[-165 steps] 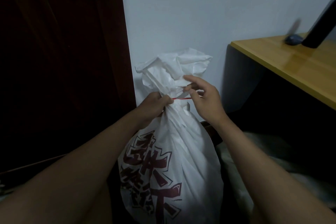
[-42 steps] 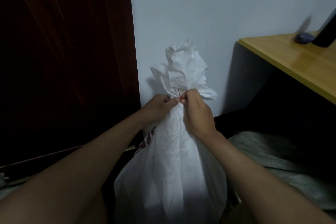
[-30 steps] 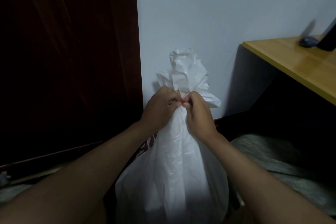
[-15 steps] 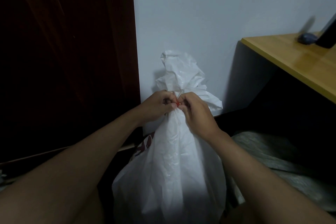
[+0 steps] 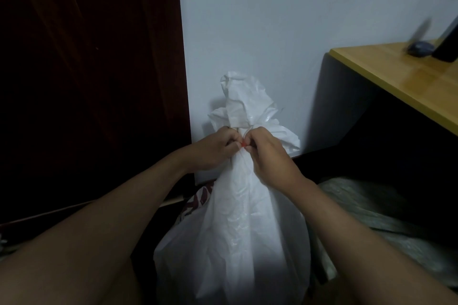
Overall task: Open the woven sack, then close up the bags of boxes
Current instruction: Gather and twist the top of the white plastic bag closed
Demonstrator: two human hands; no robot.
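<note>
The gathered neck of the white bag point(image 5: 238, 218) is pinched by the left hand point(image 5: 215, 150) and right hand point(image 5: 269, 156); a red tie point(image 5: 243, 144) is grasped between both grips.

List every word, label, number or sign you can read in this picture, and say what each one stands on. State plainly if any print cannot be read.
No text can be read here.
Dark red print on the white plastic bag: only a strip shows at its lower left edge, turned away and cut off, so it is unreadable.
The wooden desk, the wall and the dark door show no lettering.
</note>
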